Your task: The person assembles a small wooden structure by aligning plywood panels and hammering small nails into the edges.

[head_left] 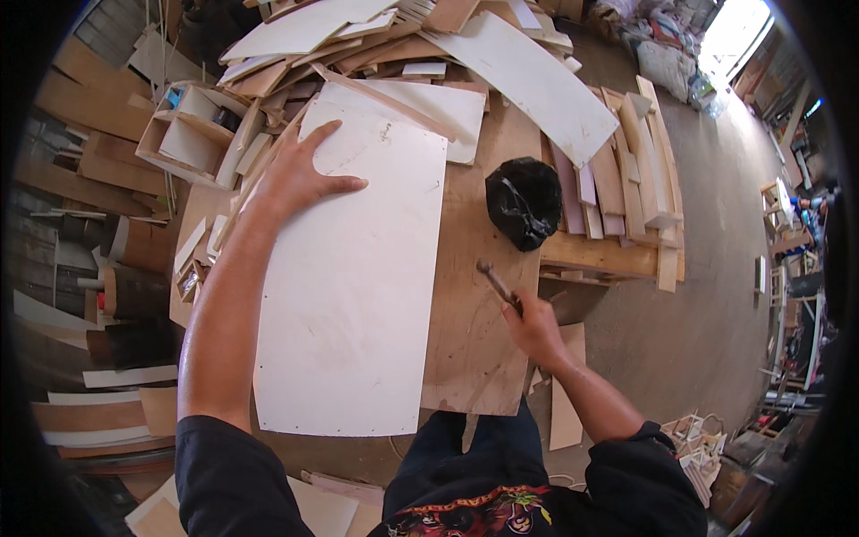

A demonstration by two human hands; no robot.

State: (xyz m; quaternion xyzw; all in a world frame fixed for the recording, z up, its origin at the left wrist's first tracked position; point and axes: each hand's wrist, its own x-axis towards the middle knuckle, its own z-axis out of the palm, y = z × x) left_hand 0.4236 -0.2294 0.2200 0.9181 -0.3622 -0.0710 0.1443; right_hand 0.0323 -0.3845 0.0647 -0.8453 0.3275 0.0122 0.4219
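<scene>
A long white panel [358,268] lies across the wooden worktable [479,340], its near end jutting past the table's front edge. Small dark nail dots run along its edges. My left hand [304,179] rests on the panel's far left part, thumb and index finger spread wide; the other fingers are partly hidden at the side edge. In my right hand [537,327] is a hammer [495,285], gripped by its handle and held to the right of the panel, head pointing away from me. Just beyond the hammer sits a black plastic bag [524,204].
Offcut boards [349,40] are heaped at the table's far end. An open wooden box [192,134] stands far left. More wood strips [617,179] lie on a low bench at right. Scraps [698,447] litter the floor [689,349].
</scene>
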